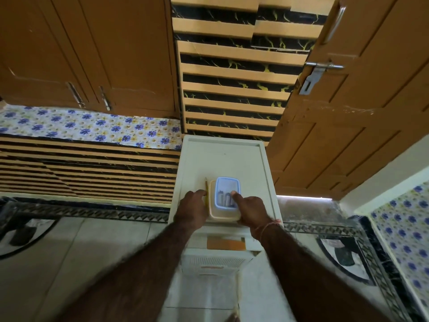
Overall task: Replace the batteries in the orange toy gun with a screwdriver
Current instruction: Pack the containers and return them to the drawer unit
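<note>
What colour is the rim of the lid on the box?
Light blue, round a clear panel, on the box lid; the head view shows it.

Brown wooden door point(343, 126), striped wall panels point(232, 73), floral shelf liner point(88, 126), tiled floor point(69, 263).

Dim, warm indoor light. A bright strip glows under the door point(348, 140). Wide-angle bending curves the edges around it; the forearms point(144, 263) near the lens are softly blurred.

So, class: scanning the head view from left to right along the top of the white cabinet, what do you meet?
Left hand → thin yellow-handled tool lying beside the box → cream plastic box with clear blue-rimmed lid → right hand, on the white plastic cabinet top.
</note>
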Tool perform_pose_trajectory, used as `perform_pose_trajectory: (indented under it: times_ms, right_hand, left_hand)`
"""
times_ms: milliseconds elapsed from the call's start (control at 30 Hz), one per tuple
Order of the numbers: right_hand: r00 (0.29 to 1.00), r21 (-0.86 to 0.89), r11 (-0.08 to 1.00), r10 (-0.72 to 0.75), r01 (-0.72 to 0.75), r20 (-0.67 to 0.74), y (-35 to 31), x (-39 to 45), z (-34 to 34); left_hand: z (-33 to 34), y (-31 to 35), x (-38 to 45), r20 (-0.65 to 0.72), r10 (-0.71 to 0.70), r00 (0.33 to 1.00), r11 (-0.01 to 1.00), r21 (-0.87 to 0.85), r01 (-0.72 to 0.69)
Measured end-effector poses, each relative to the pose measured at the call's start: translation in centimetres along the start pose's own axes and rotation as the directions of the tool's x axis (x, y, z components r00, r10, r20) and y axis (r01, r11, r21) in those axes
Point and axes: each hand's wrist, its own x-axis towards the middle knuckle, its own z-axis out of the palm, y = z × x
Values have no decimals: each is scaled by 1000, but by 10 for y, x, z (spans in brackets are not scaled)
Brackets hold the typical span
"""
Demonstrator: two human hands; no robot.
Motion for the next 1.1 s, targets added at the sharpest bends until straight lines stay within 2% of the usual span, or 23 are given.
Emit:
perform_pose_trajectory:
  times_ms: [100,200,300,433,533,600,700,800,1000,1100]
  right_hand:
    - [995,180,980,73,-84,69,-3,6,-7]
    - [992,231,970,54,-80,115,-2,15,-19]
    - [984,284,953,61,-107,168,2,23,-34]
    - [968,368,915,80,-167,238,10,32,-46]
    - [961,372,915,51,-154,273,14,36,-47]
    - [959,363,921,33,-138,281,14,37,-45]
    - [961,361,924,25,-127,274,15,34,-43]
    - [962,380,916,20,-127,271,18,24,-43]
    - [976,449,890,-25,-76,216,26,-11,-42]
    - [964,488,870,-69,-68,257,29,-43,-37]
  left_hand:
    - [-4,9,8,40,60,997,995,-86,-57]
    - [-3,19,14,72,84,994,991,-107,-76]
    - [9,25,24,50,39,998,998,-46,-36]
    - [17,42,27,2,-4,1000,993,120,4]
    - [20,48,27,-32,-83,996,989,124,86]
    - [22,47,27,-24,-85,996,990,111,87]
    - [25,42,25,14,-63,998,998,2,63]
    - [24,46,14,-6,-86,996,985,-152,84]
    - [13,57,-30,-36,-129,991,941,-321,111]
    - [8,56,-54,-57,-137,989,920,-376,106]
